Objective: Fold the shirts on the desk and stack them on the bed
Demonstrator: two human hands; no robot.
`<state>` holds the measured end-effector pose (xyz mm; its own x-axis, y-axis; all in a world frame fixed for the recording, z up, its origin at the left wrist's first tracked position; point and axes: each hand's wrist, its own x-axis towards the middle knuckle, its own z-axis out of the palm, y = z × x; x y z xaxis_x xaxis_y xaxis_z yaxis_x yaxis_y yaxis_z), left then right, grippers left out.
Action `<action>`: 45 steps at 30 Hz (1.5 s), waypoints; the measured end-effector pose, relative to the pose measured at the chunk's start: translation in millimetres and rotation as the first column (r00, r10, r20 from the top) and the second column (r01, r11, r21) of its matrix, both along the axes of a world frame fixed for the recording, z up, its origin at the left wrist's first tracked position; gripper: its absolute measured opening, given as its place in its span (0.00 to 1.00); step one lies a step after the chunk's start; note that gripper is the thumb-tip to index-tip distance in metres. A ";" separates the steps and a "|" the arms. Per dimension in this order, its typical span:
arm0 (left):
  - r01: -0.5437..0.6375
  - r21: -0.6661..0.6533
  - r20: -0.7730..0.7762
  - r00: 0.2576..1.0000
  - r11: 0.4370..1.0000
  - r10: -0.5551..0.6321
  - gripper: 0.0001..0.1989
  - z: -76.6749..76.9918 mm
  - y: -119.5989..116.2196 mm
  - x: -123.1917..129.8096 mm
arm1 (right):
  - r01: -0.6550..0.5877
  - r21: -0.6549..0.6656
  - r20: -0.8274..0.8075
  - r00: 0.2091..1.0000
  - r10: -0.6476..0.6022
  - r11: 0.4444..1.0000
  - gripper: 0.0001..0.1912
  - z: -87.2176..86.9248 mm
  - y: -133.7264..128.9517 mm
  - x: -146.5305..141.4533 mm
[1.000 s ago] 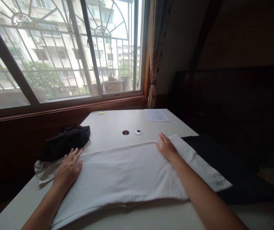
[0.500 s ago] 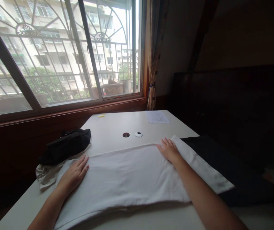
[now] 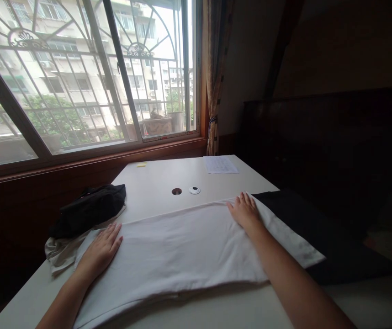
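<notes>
My left hand [image 3: 100, 250] and right hand [image 3: 246, 212] rest wide apart on the white cloth [image 3: 178, 246], not pinching it. It stretches between the left and right edges of the tabletop [image 3: 151, 187], mostly flat; some wrinkles are left.

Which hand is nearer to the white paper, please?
Right. The right hand lies short of the white paper, slightly to its right; the left hand lies farther off, well to the paper's left.

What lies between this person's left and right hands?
In the head view, the white cloth lies spread between the left hand and the right hand.
</notes>
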<state>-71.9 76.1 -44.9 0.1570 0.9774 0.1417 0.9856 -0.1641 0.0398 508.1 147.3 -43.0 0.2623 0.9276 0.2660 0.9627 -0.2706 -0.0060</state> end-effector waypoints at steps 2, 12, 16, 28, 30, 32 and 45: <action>-0.006 0.006 -0.003 1.000 1.000 0.006 0.34 -0.1 -0.4 0.6 | -0.007 -0.024 0.000 1.000 0.007 1.000 0.40 -2.6 1.7 2.6; -0.012 -0.006 -0.028 1.000 1.000 0.012 0.34 2.0 -2.1 1.9 | -0.125 -0.154 -0.096 0.989 0.111 0.980 0.40 2.2 1.8 -10.4; -0.012 0.003 -0.018 1.000 1.000 0.012 0.34 2.7 -2.6 2.8 | -0.184 -0.186 -0.159 0.975 0.155 0.965 0.40 5.3 -1.8 -21.9; -0.023 -0.025 -0.065 0.998 0.999 0.021 0.34 8.6 -6.1 7.6 | -0.683 -0.159 -0.133 0.730 0.670 0.713 0.35 28.5 -59.5 -127.9; -0.019 -0.030 -0.065 0.998 0.999 0.017 0.34 8.4 -6.0 6.9 | -0.807 -0.149 -0.215 0.590 0.778 0.571 0.38 29.6 -83.5 -155.4; -0.017 -0.033 -0.067 0.998 0.999 0.015 0.34 8.5 -6.1 6.5 | -0.888 -0.124 -0.286 0.459 0.841 0.442 0.40 29.3 -108.2 -175.2; 0.017 -0.001 -0.055 0.998 1.000 -0.017 0.34 4.4 -5.4 0.4 | -0.913 -0.175 -0.408 0.407 0.817 0.368 0.33 30.7 -156.5 -92.3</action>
<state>-71.5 70.7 -40.5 0.1809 0.9746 0.1322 0.9834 -0.1807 -0.0140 415.7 -9.2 -12.3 -0.7386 0.6734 -0.0311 0.6390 0.6847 -0.3506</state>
